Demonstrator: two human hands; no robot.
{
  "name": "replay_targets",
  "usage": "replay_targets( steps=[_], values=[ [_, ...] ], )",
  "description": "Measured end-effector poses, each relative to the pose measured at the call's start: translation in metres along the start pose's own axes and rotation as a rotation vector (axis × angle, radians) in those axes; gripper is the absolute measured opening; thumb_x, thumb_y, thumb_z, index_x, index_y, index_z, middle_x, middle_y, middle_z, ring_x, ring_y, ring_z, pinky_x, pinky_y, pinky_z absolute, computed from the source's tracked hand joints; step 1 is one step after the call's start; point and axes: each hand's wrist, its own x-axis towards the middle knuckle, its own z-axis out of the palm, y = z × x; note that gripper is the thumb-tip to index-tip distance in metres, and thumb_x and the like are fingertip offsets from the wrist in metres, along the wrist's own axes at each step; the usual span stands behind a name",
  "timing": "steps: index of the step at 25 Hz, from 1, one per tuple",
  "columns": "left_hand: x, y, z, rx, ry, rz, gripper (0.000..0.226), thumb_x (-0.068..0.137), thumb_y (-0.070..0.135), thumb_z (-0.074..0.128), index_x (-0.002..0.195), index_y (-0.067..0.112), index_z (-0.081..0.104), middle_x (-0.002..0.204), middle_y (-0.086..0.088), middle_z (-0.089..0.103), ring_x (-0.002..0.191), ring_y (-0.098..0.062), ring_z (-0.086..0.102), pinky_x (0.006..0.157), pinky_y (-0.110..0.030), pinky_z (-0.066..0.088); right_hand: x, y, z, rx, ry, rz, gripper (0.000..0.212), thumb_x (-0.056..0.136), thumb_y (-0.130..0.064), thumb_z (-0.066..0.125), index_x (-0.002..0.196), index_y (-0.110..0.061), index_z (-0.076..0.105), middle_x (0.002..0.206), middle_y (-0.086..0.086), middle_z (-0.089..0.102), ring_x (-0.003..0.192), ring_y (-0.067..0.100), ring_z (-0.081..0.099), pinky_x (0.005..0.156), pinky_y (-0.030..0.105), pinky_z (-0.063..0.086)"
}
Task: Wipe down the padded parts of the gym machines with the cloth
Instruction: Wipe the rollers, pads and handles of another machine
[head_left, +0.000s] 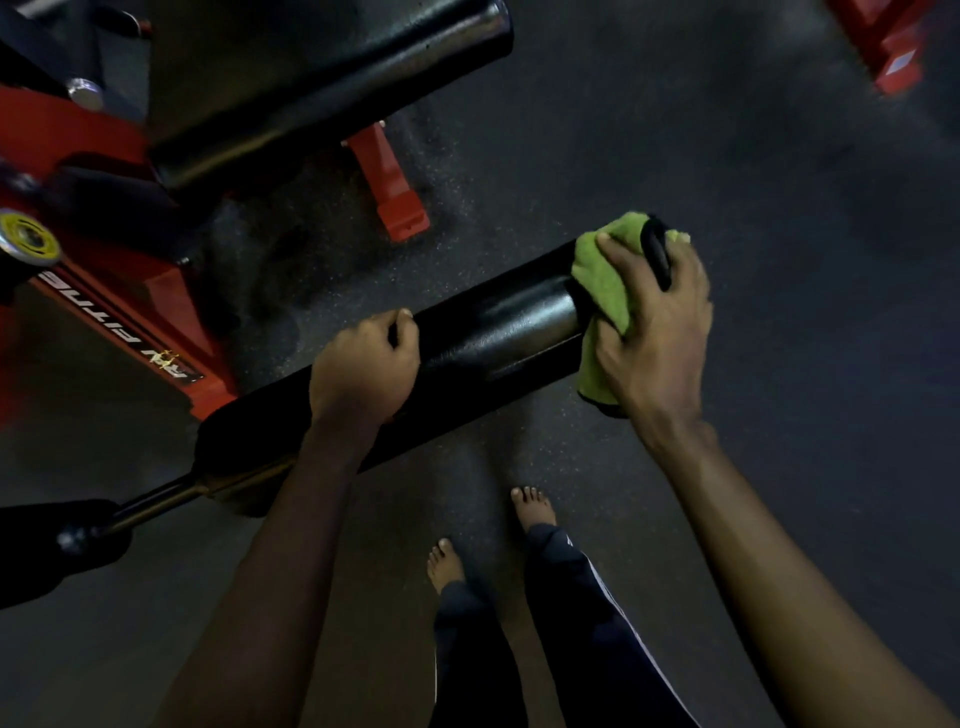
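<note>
A long black padded roller (498, 332) runs slantwise across the middle of the view, from lower left up to the right. My left hand (363, 366) grips the roller near its middle, fingers curled over the top. My right hand (654, 322) holds a green cloth (602, 291) wrapped round the roller's right end, with the black end cap showing between my fingers. A second, larger black padded roller (332, 88) lies higher up at the top left.
The red machine frame (124, 322) with a yellow-ringed knob (28, 239) stands at the left, and a red foot (400, 197) rests on the dark rubber floor (727, 156). Another red frame (883, 41) is at the top right. My bare feet (530, 509) stand below the roller.
</note>
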Motion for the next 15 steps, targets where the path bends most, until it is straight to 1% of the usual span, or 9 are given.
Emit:
replay_targets(
  steps=[2, 3, 4, 6, 7, 9, 10, 13, 15],
  values=[
    [0.019, -0.001, -0.003, -0.055, -0.143, -0.065, 0.041, 0.104, 0.046, 0.039, 0.104, 0.021, 0.072, 0.11, -0.022, 0.07, 0.106, -0.045, 0.062, 0.091, -0.045, 0.048, 0.021, -0.007, -0.003, -0.017, 0.009, -0.008, 0.058, 0.086, -0.029, 0.062, 0.143, -0.035, 0.052, 0.15, 0.011, 0.041, 0.146, 0.034, 0.031, 0.111, 0.054, 0.035],
    [0.024, -0.003, -0.004, -0.095, -0.167, -0.071, 0.042, 0.104, 0.048, 0.039, 0.106, 0.022, 0.072, 0.112, -0.02, 0.07, 0.108, -0.043, 0.061, 0.093, -0.045, 0.048, 0.027, -0.011, -0.002, -0.04, 0.017, -0.002, 0.058, 0.086, -0.031, 0.061, 0.143, -0.036, 0.052, 0.148, 0.011, 0.043, 0.144, 0.033, 0.033, 0.11, 0.055, 0.036],
    [0.023, -0.004, -0.004, -0.12, -0.127, -0.042, 0.041, 0.104, 0.046, 0.04, 0.107, 0.021, 0.071, 0.11, -0.019, 0.07, 0.106, -0.042, 0.062, 0.09, -0.043, 0.049, 0.027, -0.014, 0.0, -0.063, 0.026, 0.007, 0.058, 0.086, -0.032, 0.061, 0.143, -0.037, 0.051, 0.148, 0.01, 0.042, 0.145, 0.033, 0.032, 0.11, 0.056, 0.036],
    [0.0, -0.006, -0.001, -0.122, 0.088, 0.114, 0.038, 0.106, 0.039, 0.042, 0.108, 0.013, 0.069, 0.105, -0.013, 0.07, 0.1, -0.036, 0.064, 0.08, -0.037, 0.047, 0.014, -0.018, 0.004, -0.071, 0.007, 0.03, 0.059, 0.087, -0.031, 0.062, 0.144, -0.037, 0.049, 0.154, 0.011, 0.037, 0.149, 0.034, 0.025, 0.112, 0.058, 0.032],
    [-0.016, -0.005, 0.003, -0.11, 0.147, 0.188, 0.04, 0.106, 0.038, 0.041, 0.115, 0.01, 0.068, 0.111, -0.012, 0.07, 0.105, -0.033, 0.064, 0.084, -0.036, 0.047, 0.008, -0.017, 0.004, -0.06, -0.012, 0.021, 0.059, 0.088, -0.03, 0.062, 0.144, -0.036, 0.049, 0.156, 0.012, 0.035, 0.151, 0.033, 0.022, 0.113, 0.058, 0.03],
    [-0.038, -0.005, 0.015, -0.039, 0.154, 0.293, 0.048, 0.106, 0.038, 0.038, 0.136, 0.006, 0.058, 0.135, -0.012, 0.062, 0.128, -0.029, 0.056, 0.107, -0.043, 0.042, 0.014, -0.008, 0.0, -0.036, 0.003, 0.006, 0.059, 0.086, -0.03, 0.061, 0.144, -0.036, 0.05, 0.155, 0.012, 0.037, 0.15, 0.032, 0.025, 0.114, 0.058, 0.032],
    [-0.038, -0.006, 0.02, 0.004, 0.148, 0.307, 0.051, 0.107, 0.039, 0.036, 0.142, 0.006, 0.053, 0.141, -0.012, 0.058, 0.133, -0.029, 0.052, 0.112, -0.046, 0.038, 0.021, -0.004, 0.0, -0.031, 0.029, 0.02, 0.059, 0.085, -0.03, 0.06, 0.143, -0.036, 0.051, 0.153, 0.011, 0.039, 0.148, 0.031, 0.028, 0.113, 0.057, 0.033],
    [-0.032, -0.006, 0.022, 0.059, 0.172, 0.283, 0.05, 0.107, 0.038, 0.032, 0.139, 0.007, 0.054, 0.138, -0.011, 0.06, 0.128, -0.028, 0.055, 0.109, -0.046, 0.04, 0.009, -0.016, 0.013, -0.012, 0.081, 0.086, 0.066, 0.081, -0.021, 0.064, 0.143, -0.037, 0.051, 0.155, 0.012, 0.036, 0.148, 0.033, 0.029, 0.113, 0.055, 0.035],
    [-0.03, -0.007, 0.022, 0.077, 0.195, 0.305, 0.049, 0.108, 0.038, 0.032, 0.137, 0.007, 0.057, 0.134, -0.011, 0.063, 0.124, -0.028, 0.058, 0.107, -0.045, 0.043, -0.024, -0.032, 0.026, -0.001, 0.045, 0.008, 0.073, 0.076, -0.013, 0.067, 0.145, -0.034, 0.051, 0.155, 0.012, 0.033, 0.149, 0.037, 0.026, 0.113, 0.056, 0.036]
  ],
)
